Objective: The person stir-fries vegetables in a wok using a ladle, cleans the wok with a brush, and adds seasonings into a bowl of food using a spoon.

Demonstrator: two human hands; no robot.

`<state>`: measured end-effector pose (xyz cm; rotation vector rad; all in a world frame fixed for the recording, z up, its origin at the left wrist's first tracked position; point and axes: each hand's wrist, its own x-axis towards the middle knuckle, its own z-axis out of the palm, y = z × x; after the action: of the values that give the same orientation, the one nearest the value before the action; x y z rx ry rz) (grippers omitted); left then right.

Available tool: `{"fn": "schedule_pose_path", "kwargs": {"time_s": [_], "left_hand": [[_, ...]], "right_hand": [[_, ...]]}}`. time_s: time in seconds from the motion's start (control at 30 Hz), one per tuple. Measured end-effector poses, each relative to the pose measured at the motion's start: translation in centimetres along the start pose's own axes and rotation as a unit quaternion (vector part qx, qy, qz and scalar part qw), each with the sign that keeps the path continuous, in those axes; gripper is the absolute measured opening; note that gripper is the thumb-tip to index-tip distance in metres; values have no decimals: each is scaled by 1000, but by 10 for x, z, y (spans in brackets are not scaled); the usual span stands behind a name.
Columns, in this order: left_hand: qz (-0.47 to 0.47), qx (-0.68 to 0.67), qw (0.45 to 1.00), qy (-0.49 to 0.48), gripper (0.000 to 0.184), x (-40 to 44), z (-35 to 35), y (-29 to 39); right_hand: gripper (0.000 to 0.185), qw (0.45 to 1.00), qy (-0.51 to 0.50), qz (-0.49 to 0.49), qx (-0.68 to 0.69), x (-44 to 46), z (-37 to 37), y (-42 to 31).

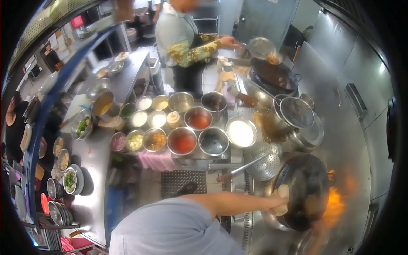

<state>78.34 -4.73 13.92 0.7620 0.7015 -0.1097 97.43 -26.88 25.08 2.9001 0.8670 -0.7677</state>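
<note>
Notably, the left hand (272, 205) grips a pale cloth (282, 194) at the left rim of the dark wok (299, 165), which sits at the right of the view. Flames (335, 204) rise beside the wok's right edge. The right hand (318, 239) is blurred below the wok; its grip cannot be told. A perforated skimmer (263, 163) lies at the wok's upper left, near a bowl of white contents (241, 131).
</note>
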Motion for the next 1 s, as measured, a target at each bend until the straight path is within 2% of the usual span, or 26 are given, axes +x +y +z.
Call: {"fn": "schedule_pose_path", "kwargs": {"time_s": [0.07,0.1,0.2,0.3,0.33,0.37,0.4,0.43,0.5,0.53,0.57,0.6,0.63,0.67,0.7,0.73,0.77,0.8,0.87,0.93,1.0], "left_hand": [[2,18,996,92,71,10,11,-8],[31,63,991,113,70,20,15,-13],[131,221,950,179,67,33,15,-12],[177,302,915,202,65,60,7,-21],[208,345,877,261,66,64,3,-26],[243,393,834,300,67,71,8,-29],[246,460,803,287,67,87,-3,-33],[268,522,784,202,60,52,-12,-15],[206,362,901,124,49,17,-24,15],[229,396,882,116,51,-6,-27,31],[274,362,890,41,56,6,-42,32],[312,463,824,97,59,-16,-37,45],[302,455,833,88,62,-33,-30,60],[334,439,832,65,61,-14,-37,64],[367,411,833,53,59,1,-45,62],[355,442,822,54,57,-11,-34,66],[344,469,811,61,55,-38,-20,77],[334,495,799,70,53,-55,-7,84],[390,515,761,63,50,-55,12,95],[415,538,729,79,49,-57,18,98],[427,550,711,97,52,-54,38,105]], "right_hand": [[56,997,65,-26,-37,36,0,24],[56,997,79,1,0,50,2,15],[55,982,107,86,133,65,32,-82],[62,979,37,55,195,26,53,-112],[65,972,10,54,227,10,61,-104],[69,980,18,37,196,8,75,-71],[74,983,29,37,175,3,96,-22],[74,974,36,58,217,-31,90,-13],[75,947,57,98,299,-100,75,6],[74,939,87,176,284,-149,46,-26],[75,916,163,233,284,-167,63,-16],[80,857,234,249,386,-186,79,-24],[85,787,225,329,471,-185,117,-17],[83,739,237,357,520,-176,158,-13],[80,716,254,343,552,-166,211,-20],[78,701,261,316,583,-154,263,-32],[76,683,247,292,622,-151,305,-50],[72,656,189,284,673,-159,330,-69],[67,606,261,175,730,-175,389,-94],[67,462,258,217,820,-217,376,-132],[68,398,262,246,844,-262,317,-166]]}}
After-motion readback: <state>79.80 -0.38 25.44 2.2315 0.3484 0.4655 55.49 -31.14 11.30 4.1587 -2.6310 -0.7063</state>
